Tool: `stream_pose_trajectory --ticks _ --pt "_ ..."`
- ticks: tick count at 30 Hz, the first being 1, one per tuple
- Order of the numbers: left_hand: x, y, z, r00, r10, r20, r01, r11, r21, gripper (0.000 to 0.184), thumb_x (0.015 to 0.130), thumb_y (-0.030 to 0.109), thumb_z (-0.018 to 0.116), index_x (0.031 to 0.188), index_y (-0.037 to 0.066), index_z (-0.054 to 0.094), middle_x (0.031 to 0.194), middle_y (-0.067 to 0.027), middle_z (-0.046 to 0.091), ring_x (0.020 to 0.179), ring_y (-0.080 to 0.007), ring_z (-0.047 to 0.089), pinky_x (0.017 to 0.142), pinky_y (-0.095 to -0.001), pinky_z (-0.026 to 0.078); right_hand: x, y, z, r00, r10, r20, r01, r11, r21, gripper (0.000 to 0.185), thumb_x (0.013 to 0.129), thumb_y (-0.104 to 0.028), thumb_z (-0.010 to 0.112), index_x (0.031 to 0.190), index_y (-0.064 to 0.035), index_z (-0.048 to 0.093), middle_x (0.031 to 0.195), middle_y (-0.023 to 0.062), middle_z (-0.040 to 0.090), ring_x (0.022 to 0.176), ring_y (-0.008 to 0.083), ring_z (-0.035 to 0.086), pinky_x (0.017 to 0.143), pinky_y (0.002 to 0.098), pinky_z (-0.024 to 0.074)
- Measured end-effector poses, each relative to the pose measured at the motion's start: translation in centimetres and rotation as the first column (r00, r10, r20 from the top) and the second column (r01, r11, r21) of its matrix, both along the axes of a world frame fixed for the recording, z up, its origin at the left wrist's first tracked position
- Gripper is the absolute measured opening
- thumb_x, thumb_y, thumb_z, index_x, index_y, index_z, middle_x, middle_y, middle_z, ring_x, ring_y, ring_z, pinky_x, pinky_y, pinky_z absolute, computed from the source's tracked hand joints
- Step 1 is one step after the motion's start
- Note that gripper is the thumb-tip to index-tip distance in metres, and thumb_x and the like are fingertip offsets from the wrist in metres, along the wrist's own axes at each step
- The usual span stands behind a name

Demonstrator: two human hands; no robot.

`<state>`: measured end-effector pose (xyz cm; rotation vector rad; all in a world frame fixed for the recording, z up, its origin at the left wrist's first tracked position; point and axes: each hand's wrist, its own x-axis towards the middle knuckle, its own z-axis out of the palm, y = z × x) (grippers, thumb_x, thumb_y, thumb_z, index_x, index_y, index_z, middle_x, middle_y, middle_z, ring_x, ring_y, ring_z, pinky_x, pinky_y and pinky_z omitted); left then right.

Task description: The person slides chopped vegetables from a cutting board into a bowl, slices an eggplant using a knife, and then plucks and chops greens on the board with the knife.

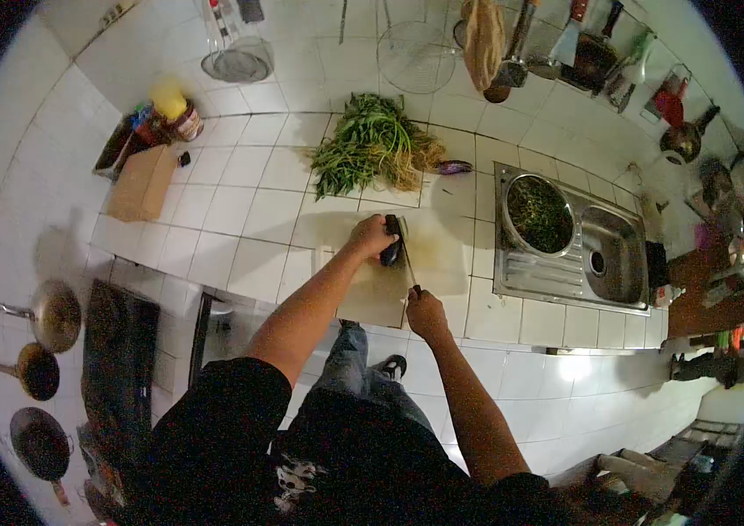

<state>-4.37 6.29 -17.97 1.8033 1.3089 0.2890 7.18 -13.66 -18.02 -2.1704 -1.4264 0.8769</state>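
Observation:
My left hand [372,237] is closed around a dark purple eggplant [391,242] on a pale cutting board [442,263]. In my right hand [425,313] is the dark handle of a knife [408,258]; its blade points away from me, close along the eggplant's right side. Whether the blade touches the eggplant is too small to tell. Beyond the board lies a heap of leafy greens with roots [372,145], and a small purple eggplant piece [454,167] is beside the roots.
Right of the board, a round container of chopped greens [539,214] stands on the drainer of a steel sink [604,254]. A cardboard box [142,183] and jars are at the left. Strainers and utensils hang on the back wall; pans hang at the left.

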Motion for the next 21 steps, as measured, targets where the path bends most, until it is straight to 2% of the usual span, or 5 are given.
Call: stream_pose_trajectory --ticks 7,12,14,16,21 --pt "-0.7 -0.2 -2.3 0.983 0.055 0.177 -0.037 0.994 -0.103 0.046 0.078 0.03 0.074 0.112 0.003 0.058 0.084 -0.0138 0.069 0.063 -0.0254 0.068 0.063 -0.0378 0.055 0.6 4.3 0.9 0.981 0.149 0.126 -0.158 0.985 0.062 0.025 0.09 -0.023 0.048 0.098 -0.0007 0.057 0.086 0.0262 0.062 0.079 0.0449 0.062 0.071 0.052 0.0521" --pt "-0.4 -1.1 0.5 0.995 0.015 -0.096 -0.004 0.994 0.111 0.05 0.077 0.034 0.074 0.114 0.006 0.059 0.11 -0.016 0.065 0.104 -0.0336 0.062 0.09 -0.0445 0.048 1.2 2.2 -2.5 0.944 0.211 0.253 -0.236 0.969 0.072 0.025 0.091 -0.024 0.047 0.1 -0.0016 0.056 0.086 0.025 0.063 0.081 0.0443 0.063 0.071 0.0514 0.0527" --pt "-0.5 -0.9 -2.4 0.999 0.027 -0.02 -0.024 0.991 0.133 0.051 0.077 0.035 0.074 0.116 0.006 0.059 0.111 -0.0166 0.065 0.105 -0.0339 0.062 0.09 -0.0443 0.048 1.2 0.7 -0.6 0.936 0.23 0.269 -0.247 0.968 0.034 0.027 0.093 -0.026 0.046 0.1 -0.0017 0.056 0.086 0.025 0.063 0.081 0.0446 0.063 0.072 0.0521 0.0523" --pt "-0.8 -0.8 -3.0 0.999 0.014 0.033 -0.019 0.985 0.174 0.054 0.077 0.035 0.073 0.119 0.005 0.057 0.112 -0.0178 0.064 0.105 -0.0346 0.061 0.091 -0.0433 0.048 0.4 -0.1 0.8 0.989 -0.048 0.138 0.055 0.997 -0.047 0.039 0.099 -0.032 0.04 0.095 0.0029 0.057 0.085 0.0301 0.063 0.084 0.0495 0.06 0.072 0.0532 0.0491" --pt "-0.6 -1.3 -2.1 0.997 0.065 0.035 -0.069 0.987 0.147 0.052 0.077 0.034 0.073 0.118 0.005 0.058 0.109 -0.0184 0.065 0.102 -0.0346 0.063 0.09 -0.0433 0.049 0.6 1.6 2.8 0.996 0.044 0.082 -0.055 0.99 0.126 0.035 0.099 -0.03 0.039 0.094 0.0009 0.054 0.085 0.0282 0.062 0.08 0.0481 0.06 0.07 0.0549 0.0492"
